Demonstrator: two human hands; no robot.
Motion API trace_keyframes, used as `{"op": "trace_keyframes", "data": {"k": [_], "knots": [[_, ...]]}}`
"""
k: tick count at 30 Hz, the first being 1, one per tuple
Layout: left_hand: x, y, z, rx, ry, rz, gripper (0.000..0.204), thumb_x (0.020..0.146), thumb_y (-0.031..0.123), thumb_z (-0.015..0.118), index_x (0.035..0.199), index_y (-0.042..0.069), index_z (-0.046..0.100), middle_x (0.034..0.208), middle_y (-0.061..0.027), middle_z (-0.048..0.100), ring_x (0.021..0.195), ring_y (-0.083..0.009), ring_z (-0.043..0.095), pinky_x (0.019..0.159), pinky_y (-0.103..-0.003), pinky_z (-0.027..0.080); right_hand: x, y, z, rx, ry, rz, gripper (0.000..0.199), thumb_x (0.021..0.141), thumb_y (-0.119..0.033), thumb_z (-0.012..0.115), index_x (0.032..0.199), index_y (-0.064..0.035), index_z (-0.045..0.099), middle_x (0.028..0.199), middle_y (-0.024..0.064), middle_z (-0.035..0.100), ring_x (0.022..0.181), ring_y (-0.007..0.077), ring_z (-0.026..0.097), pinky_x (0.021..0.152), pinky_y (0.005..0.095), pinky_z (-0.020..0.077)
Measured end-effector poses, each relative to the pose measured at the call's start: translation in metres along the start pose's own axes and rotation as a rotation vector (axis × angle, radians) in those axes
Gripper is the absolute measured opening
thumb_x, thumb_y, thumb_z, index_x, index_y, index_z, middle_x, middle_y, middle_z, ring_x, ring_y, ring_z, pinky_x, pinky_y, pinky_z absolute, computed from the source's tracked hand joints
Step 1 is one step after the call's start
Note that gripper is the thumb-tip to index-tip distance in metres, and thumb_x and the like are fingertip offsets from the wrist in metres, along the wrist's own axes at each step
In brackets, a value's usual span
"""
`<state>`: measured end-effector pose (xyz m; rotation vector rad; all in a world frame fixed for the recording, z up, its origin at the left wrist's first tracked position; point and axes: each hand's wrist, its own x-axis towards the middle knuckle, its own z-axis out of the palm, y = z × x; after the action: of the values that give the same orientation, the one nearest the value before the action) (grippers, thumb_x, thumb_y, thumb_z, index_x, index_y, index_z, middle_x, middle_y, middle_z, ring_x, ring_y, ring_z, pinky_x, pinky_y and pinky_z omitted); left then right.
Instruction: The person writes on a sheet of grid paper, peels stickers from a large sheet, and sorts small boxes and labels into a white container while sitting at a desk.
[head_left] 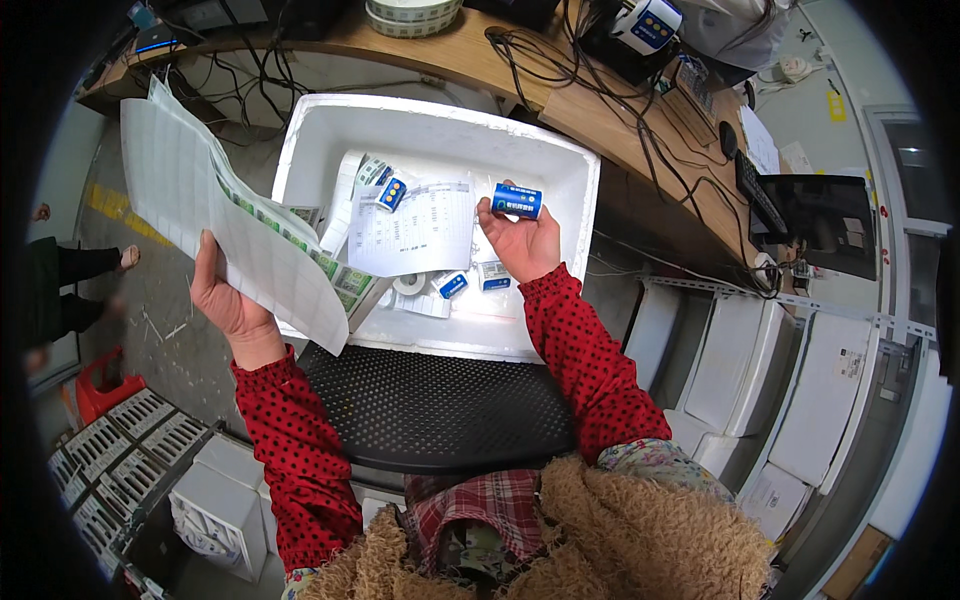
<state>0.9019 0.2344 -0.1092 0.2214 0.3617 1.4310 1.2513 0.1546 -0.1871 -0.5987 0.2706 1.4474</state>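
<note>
My left hand (235,300) is closed on a stack of long white label sheets (185,165), which curve over the left side of a white foam box (440,108). Green printed labels show along the stack's edge. Above the box's right part, my right hand (530,245) is closed on a small blue cylinder (517,201) with white print. Inside the box lies a printed paper sheet (410,228). Around it are several small blue-and-white rolls or packs, among them one blue piece (391,195) on the paper and another (453,285) near the front wall.
A black perforated seat (440,410) stands between me and the box. Behind runs a wooden desk (500,75) with tangled cables (630,110) and a dark monitor (825,225). White foam boxes (735,340) stand at right, slatted crates (125,440) at left. Another person (60,280) is at far left.
</note>
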Motion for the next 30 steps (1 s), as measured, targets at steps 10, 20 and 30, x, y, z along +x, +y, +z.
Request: {"op": "trace_keyframes", "data": {"k": [10,20,30], "knots": [[-0.007,0.015,-0.004,0.007,0.007,0.081,0.031,0.092,0.013,0.053,0.117,-0.004,0.057,0.114,-0.0177,0.064,0.106,-0.0311,0.061,0.097,-0.046,0.047,0.03,0.013,-0.042,-0.251,0.358,0.047,0.036,0.092,-0.038,0.043,0.106,-0.0064,0.054,0.107,0.0116,0.056,0.098,0.0276,0.053,0.09,0.0466,0.0413],[-0.021,-0.064,0.033,0.114,0.129,-0.059,0.034,0.086,0.014,0.061,0.113,-0.006,0.058,0.106,-0.0179,0.065,0.093,-0.0255,0.065,0.079,-0.04,0.053,-0.032,-0.025,-0.097,-0.258,0.232,0.164,0.039,0.084,-0.035,0.056,0.114,-0.0112,0.06,0.109,0.0117,0.062,0.098,0.0366,0.057,0.076,0.0468,0.0494],[-0.009,-0.068,0.007,0.329,0.183,0.045,0.029,0.092,0.019,0.054,0.11,-0.003,0.057,0.105,-0.0132,0.063,0.097,-0.0249,0.062,0.089,-0.041,0.05,-0.057,-0.039,-0.046,-0.193,-0.08,0.195,0.046,0.089,-0.043,0.049,0.113,-0.0041,0.059,0.111,0.0153,0.061,0.098,0.0335,0.055,0.088,0.0426,0.0451]]}}
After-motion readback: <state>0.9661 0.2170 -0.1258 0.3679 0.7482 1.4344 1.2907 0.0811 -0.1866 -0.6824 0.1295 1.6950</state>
